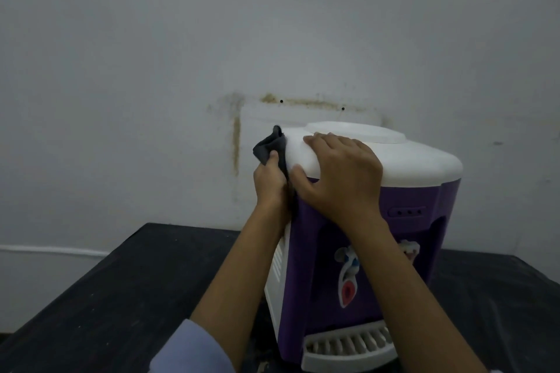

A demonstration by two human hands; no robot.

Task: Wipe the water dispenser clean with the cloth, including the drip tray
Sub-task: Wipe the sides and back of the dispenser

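**Cloth on the dispenser's left side**

The dispenser (pixel 315 251), purple with a white top, stands on a dark table (pixel 121 281) near a stained wall (pixel 181 39). The left hand (pixel 269 182) grips a dark grey cloth (pixel 270 147) and holds it against the dispenser's upper left side. The right hand (pixel 339 172) lies flat on the white top, fingers spread, grasping nothing. The white drip tray (pixel 348 347) sits at the front base, below 2 taps (pixel 348 269).

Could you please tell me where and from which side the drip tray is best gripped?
Likely the drip tray by its front lip, coming from the front: it juts out of the water dispenser at the base, leaving only that edge free.
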